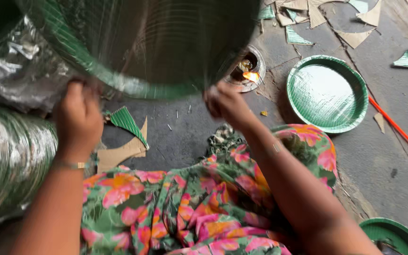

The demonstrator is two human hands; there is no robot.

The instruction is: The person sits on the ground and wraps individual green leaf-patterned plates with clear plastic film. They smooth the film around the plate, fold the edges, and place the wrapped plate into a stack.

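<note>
Head view:

- A large green-rimmed paper plate point(138, 42), silver-lined and blurred, is held up close to the camera and fills the top of the frame from about 10 to 1 o'clock.
- The left hand point(77, 118) is closed on the plate's lower rim at roughly 9 o'clock of the frame centre, fingers curled over the edge, knuckles toward the camera.
- The right hand point(225, 101) pinches the same rim just right of centre, fingers bunched tight; how much of the edge is inside the grip cannot be told through the blur.
- The plate lies straight up from both hands, toward 12 o'clock, and its rim runs left to right between them. Neither hand is clearly nearer to it, as both are touching it.
- A small lit lamp point(246, 71) with an orange flame sits on the floor just beyond the right hand at about 1 o'clock, close under the plate's rim.
- A finished green plate point(327, 93) lies flat on the floor at 3 o'clock, well apart from the hands, with an orange stick point(395, 125) beside its right edge.
- Stacked foil-lined material point(12, 156) crowds the left side at 8 o'clock, and cardboard offcuts point(121, 144) lie below the left hand.
- Bare grey floor point(180, 137) between the hands and the floral-clad lap point(190, 208) is the open room.
</note>
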